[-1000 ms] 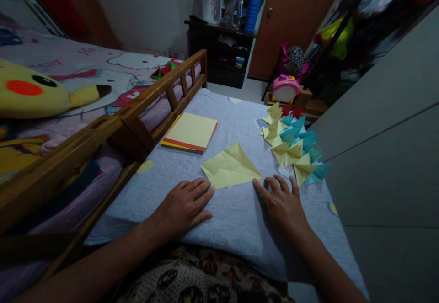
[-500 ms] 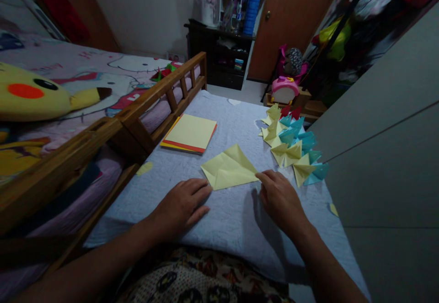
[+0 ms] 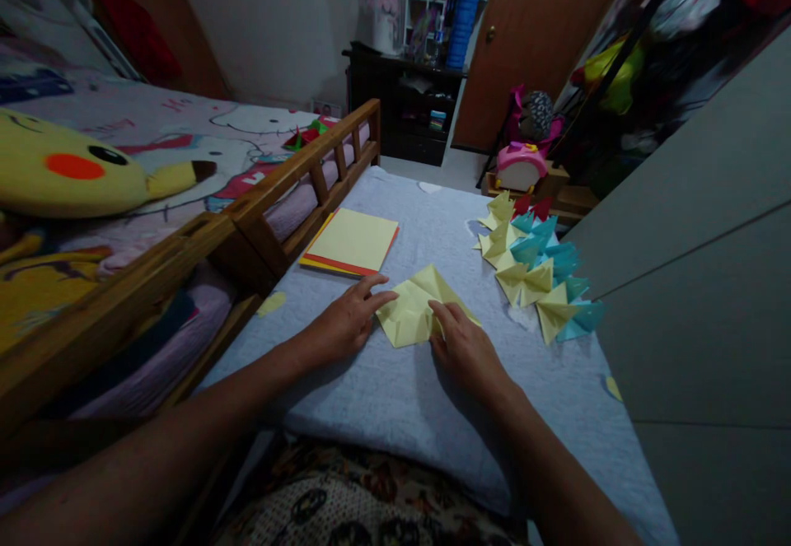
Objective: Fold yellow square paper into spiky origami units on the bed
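A sheet of pale yellow origami paper [image 3: 408,319], creased and partly folded, lies on the cloth-covered surface in front of me. At its left corner is my left hand [image 3: 346,315], the fingers stretched and apart, with fingertips touching the paper. My right hand [image 3: 463,340] has its fingers closed over the near edge of the paper, right of the middle, and covers part of it. Behind the paper, to the left, is a stack of square paper sheets [image 3: 355,237], pale yellow on top with orange and yellow edges below.
Several folded paper pieces, yellow [image 3: 525,281] and blue [image 3: 565,259], stand in rows at the right. A wooden bed rail [image 3: 297,175] runs along the left, with a yellow plush toy [image 3: 49,167] beyond it. A pale cabinet panel [image 3: 710,307] borders the right side.
My right hand has moved left from the paper's right corner to its near edge. My left hand has shifted up and right onto the left corner. The view has shifted slightly.
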`<state>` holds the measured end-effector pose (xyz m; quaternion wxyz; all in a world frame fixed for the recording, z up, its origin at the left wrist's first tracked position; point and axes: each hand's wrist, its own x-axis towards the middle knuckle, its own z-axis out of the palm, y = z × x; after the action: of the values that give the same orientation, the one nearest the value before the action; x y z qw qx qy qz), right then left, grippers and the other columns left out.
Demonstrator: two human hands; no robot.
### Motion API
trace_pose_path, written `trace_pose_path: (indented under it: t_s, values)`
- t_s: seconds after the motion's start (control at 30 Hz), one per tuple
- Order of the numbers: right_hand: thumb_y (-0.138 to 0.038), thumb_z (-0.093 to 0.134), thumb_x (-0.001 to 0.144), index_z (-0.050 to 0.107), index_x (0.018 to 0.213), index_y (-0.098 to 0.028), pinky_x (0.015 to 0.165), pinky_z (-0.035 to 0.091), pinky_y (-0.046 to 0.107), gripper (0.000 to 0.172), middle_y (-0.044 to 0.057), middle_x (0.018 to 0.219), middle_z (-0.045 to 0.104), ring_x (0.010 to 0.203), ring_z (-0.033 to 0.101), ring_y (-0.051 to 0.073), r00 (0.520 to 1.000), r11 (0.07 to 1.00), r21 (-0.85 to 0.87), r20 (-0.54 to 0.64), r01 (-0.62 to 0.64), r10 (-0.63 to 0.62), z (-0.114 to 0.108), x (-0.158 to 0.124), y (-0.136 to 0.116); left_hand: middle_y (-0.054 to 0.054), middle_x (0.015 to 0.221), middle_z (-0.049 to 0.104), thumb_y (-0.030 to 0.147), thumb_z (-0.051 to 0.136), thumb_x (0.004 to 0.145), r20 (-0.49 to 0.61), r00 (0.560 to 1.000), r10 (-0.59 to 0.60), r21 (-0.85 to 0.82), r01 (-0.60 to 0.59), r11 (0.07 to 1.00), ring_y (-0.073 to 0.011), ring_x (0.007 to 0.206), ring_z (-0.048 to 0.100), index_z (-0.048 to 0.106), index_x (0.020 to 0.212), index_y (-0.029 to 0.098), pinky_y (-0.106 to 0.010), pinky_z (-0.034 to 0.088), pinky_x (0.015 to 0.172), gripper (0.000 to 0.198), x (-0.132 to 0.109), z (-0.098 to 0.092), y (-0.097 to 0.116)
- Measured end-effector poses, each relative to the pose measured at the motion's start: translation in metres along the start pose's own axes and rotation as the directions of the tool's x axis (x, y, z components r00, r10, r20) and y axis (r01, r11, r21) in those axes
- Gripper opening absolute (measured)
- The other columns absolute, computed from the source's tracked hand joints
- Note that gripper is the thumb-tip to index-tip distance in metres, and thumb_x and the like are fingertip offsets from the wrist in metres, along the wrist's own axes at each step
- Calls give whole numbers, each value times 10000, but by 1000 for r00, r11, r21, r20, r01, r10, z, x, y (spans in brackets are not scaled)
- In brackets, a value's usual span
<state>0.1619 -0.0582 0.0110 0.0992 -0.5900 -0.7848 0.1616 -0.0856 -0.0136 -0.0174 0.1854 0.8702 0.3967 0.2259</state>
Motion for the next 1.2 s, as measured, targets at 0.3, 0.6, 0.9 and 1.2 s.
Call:
trace_pose_path:
  t_s: [0.3, 0.6, 0.9, 1.2]
  values:
    - [-97, 482, 860, 635, 1058, -188, 764, 511, 318, 266, 87, 1031, 591, 868, 600, 198, 974, 982, 100, -179, 157, -138, 7, -3, 13, -66, 1105, 577, 71, 536, 880, -70, 984, 163, -44, -166, 985, -185, 995, 616, 662, 1114, 208, -338, 564, 839, 298, 7, -5, 0]
    - [5, 468, 756, 584, 1089, -181, 961, 503, 389, 399, 139, 1221, 563, 1130, 582, 236, 921, 943, 153, -307, 296, -239, -1, 1, 26, -59, 1288, 649, 145, 636, 922, -205, 839, 504, 439, -381, 814, -251, 1159, 545, 680, 808, 219, -438, 464, 1002, 143, 4, -20, 29]
    - [-98, 597, 848, 652, 1168, -280, 1151, 202, 635, 372, 73, 1431, 564, 1437, 324, 357, 930, 942, -174, -186, 285, -316, -8, -19, 23, -11, 679, 616, 86, 515, 943, 60, 831, 553, 481, -510, 713, -169, 623, 578, 604, 741, 169, -329, 492, 659, 236, 16, 6, 68]
    - [-82, 550, 870, 710, 1090, -280, 1095, 316, 593, 336, 94, 1300, 624, 1325, 437, 336, 944, 980, -141, -277, 144, -179, 10, -27, 48, -35, 734, 610, 81, 484, 928, 39, 938, 345, 290, -341, 894, -162, 622, 551, 580, 764, 166, -291, 444, 567, 209, 5, 18, 74]
